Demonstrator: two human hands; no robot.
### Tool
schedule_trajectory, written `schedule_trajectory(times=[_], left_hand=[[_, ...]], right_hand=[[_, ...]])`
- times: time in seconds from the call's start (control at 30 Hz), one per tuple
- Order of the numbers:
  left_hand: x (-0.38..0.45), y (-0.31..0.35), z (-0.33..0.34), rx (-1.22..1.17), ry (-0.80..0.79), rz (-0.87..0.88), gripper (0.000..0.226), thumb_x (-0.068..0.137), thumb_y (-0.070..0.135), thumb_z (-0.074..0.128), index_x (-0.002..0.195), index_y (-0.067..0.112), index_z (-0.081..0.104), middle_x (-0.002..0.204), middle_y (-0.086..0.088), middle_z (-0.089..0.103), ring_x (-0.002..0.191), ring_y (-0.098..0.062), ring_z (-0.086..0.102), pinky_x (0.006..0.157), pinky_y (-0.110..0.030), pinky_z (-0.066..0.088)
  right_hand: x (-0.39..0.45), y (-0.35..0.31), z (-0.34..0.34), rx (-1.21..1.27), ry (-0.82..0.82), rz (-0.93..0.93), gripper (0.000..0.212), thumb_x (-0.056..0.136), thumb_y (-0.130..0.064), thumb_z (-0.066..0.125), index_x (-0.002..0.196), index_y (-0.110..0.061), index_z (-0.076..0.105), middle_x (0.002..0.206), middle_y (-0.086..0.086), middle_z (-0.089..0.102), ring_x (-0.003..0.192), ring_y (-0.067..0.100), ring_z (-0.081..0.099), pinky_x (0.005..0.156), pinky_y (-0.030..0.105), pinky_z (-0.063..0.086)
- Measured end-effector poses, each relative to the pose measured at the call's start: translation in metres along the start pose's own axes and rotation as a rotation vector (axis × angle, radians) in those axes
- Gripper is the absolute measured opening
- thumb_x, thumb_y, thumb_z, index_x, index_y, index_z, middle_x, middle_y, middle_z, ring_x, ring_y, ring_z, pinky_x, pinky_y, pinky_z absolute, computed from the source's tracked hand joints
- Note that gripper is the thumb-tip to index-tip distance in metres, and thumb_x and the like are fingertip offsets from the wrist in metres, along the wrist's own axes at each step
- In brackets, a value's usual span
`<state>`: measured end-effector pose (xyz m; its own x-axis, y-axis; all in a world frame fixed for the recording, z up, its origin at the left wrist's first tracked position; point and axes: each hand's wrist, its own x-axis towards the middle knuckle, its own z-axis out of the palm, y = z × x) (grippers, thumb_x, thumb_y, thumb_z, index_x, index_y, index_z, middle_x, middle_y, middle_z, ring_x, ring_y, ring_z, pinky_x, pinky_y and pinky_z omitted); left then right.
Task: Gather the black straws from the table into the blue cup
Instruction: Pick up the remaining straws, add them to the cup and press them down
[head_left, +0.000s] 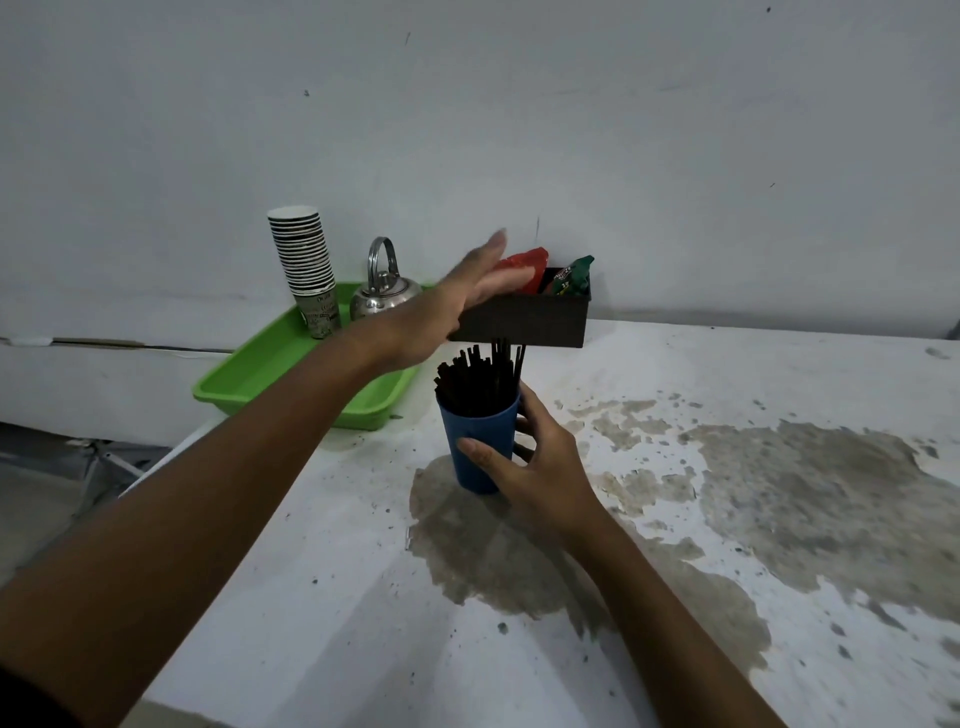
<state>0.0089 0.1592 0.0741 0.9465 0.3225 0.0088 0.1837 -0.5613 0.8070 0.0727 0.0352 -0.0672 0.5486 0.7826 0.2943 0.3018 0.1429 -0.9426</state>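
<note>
A blue cup (475, 447) stands upright on the white stained table (675, 519), packed with several black straws (478, 376) that stick out of its top. My right hand (540, 462) wraps around the cup's right side, thumb across its front. My left hand (467, 291) hovers above and behind the straws, flat, fingers stretched out and slightly blurred, holding nothing. No loose straws show on the table.
A dark brown box (535, 322) with red and green packets stands behind the cup by the wall. At the back left, a green tray (260, 374) carries a stack of paper cups (306, 270) and a metal kettle (384, 293). The table's left edge drops off near the tray.
</note>
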Motion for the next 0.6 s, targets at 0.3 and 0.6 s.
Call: schedule_trajectory(times=[0.3, 0.6], left_hand=[[0.016, 0.005, 0.009, 0.413, -0.181, -0.147, 0.057, 0.104, 0.055, 0.021, 0.157, 0.037, 0.016, 0.167, 0.008, -0.001, 0.154, -0.012, -0.004, 0.123, -0.038, -0.004], [0.013, 0.0, 0.001, 0.594, -0.211, -0.253, 0.057, 0.107, 0.04, 0.033, 0.159, 0.031, 0.012, 0.168, -0.003, -0.002, 0.155, -0.02, -0.001, 0.121, -0.033, 0.005]], right_hand=[[0.002, 0.001, 0.0, -0.024, 0.006, -0.015, 0.074, 0.08, -0.029, 0.075, 0.143, -0.031, 0.036, 0.128, -0.018, 0.053, 0.115, 0.0, 0.052, 0.085, 0.009, 0.048], [0.001, -0.002, -0.001, -0.038, 0.009, -0.028, 0.068, 0.08, -0.03, 0.075, 0.133, -0.044, 0.035, 0.114, -0.037, 0.048, 0.105, -0.012, 0.051, 0.081, 0.007, 0.047]])
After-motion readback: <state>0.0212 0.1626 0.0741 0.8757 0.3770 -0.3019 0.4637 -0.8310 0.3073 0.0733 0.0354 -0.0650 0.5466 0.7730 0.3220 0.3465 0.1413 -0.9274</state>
